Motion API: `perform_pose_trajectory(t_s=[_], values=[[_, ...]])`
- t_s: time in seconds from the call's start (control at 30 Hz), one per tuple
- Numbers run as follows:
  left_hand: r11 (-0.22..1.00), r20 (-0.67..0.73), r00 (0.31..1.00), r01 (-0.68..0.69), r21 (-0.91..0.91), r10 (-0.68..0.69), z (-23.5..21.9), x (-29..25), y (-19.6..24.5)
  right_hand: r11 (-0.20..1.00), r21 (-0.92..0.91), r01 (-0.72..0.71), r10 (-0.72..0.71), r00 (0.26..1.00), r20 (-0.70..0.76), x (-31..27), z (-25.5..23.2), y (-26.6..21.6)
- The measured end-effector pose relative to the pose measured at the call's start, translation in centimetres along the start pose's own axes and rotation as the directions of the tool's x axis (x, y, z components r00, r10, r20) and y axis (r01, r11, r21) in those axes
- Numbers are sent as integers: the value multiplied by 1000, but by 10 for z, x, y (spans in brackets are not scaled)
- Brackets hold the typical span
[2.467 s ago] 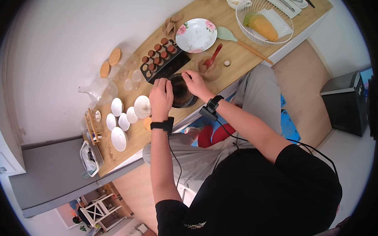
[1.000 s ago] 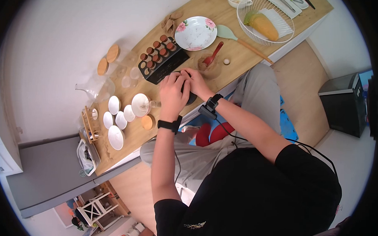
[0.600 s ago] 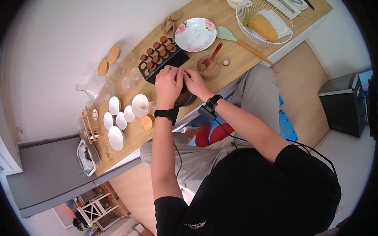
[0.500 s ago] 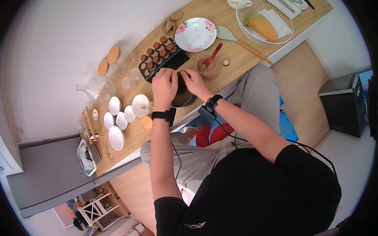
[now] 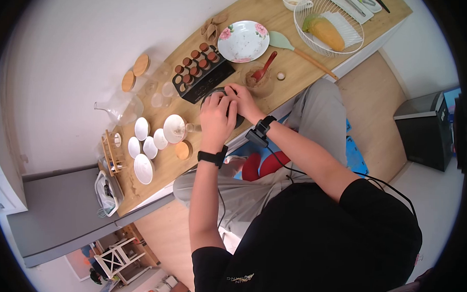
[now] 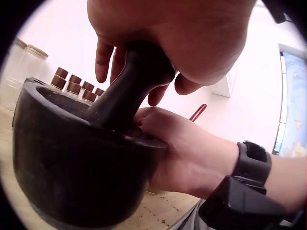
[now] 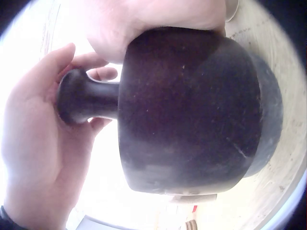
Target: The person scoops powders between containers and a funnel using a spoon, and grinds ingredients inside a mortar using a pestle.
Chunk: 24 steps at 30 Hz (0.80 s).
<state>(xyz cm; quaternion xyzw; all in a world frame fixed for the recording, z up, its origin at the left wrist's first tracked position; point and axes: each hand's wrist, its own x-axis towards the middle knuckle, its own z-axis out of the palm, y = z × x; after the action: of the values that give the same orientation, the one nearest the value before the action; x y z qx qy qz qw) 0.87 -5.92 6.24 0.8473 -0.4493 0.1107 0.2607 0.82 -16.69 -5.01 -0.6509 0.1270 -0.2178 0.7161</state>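
A dark mortar stands on the wooden table, a black pestle leaning in it. The left hand covers the pestle's knobbed top with its palm, fingers bent down around it; the right wrist view shows this left hand from the side. At the mortar's rim, the right hand grips the wall, its fingers partly hidden. In the head view the left hand and right hand are close together over the mortar. What lies inside the bowl is hidden.
Behind the mortar is a black rack of capped jars. White bowls and a wooden lid lie left. Right are a bowl with a red spoon, a floral plate, a spatula and a wire basket.
The left hand has gone from the mortar's left rim to a place over its middle, beside the right hand. The right hand has stayed nearly still at the rim.
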Motion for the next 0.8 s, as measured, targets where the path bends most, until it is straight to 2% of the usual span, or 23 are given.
perform_pose_trajectory(t_s=[0.1,0.23,0.37,0.43,0.53,0.6,0.7,0.73,0.8], values=[[999,-13,999,-46,16,46,5,13,-2,999,43,29,-30,999,39,-1,0,0],[997,-12,998,59,41,-59,7,24,-24,996,3,90,-90,994,-60,0,4,-3],[988,-25,988,154,4,-154,-4,18,-42,995,-59,76,-81,993,-85,-2,3,-10],[982,-22,981,191,-7,-191,-9,8,-45,1000,-26,-15,13,998,-61,-2,2,-11],[974,38,973,226,4,-226,-17,-10,-32,999,-10,31,-32,996,-83,-1,4,-6],[974,37,974,226,-9,-226,-17,-17,-21,1000,1,30,-30,996,-84,-1,5,-3],[994,27,994,105,33,-106,-12,-18,-8,998,4,60,-59,994,-94,-1,6,0],[994,26,994,105,32,-106,-9,-15,-6,996,-1,86,-86,991,-102,-1,6,-1],[999,16,999,31,22,-31,-4,-6,-4,998,2,68,-68,995,-68,-1,3,-2]])
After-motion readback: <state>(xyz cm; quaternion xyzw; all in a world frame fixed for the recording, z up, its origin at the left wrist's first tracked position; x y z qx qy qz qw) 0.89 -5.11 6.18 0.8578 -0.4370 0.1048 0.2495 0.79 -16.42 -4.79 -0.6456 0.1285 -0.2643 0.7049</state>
